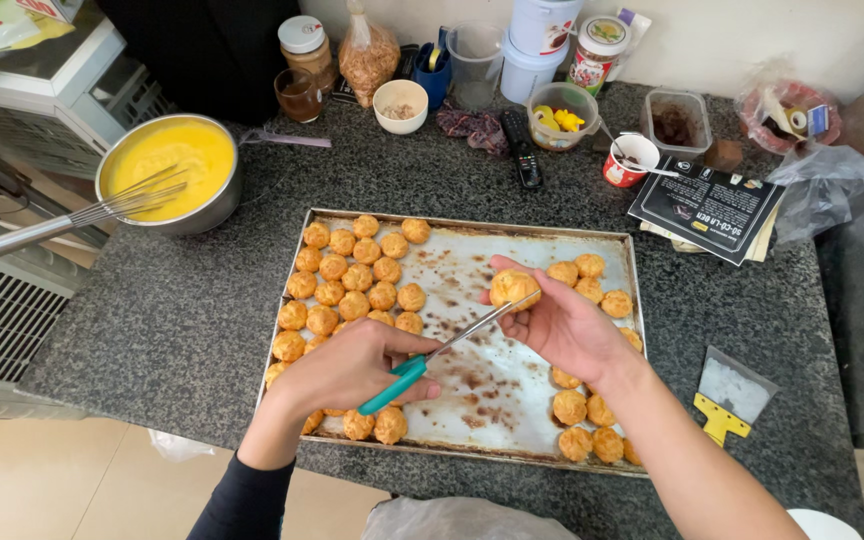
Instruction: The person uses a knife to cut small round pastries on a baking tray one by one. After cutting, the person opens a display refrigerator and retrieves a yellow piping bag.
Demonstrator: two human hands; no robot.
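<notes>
At the left edge of the counter [202, 300] a pan of yellow custard [167, 165] sits with a whisk [72, 215] resting in it. The baking tray [552, 250] lies mid-counter, its left half packed with small baked puffs [352, 280], more along its right edge. Your left hand [352, 370] is closed around the teal handles of a pair of scissors [442, 350], blades pointing up and right, tips touching the puff [514, 288] you hold. Your right hand [562, 325] grasps that puff between thumb and fingertips, above the bare, stained middle of the tray. It looks light, crisp and hollow, so it would likely crush under a hard pinch; hold it gently by its sides, clear of the blades. Near the counter's right edge lie a dark booklet [707, 210] and a yellow-handled scraper [727, 395]
</notes>
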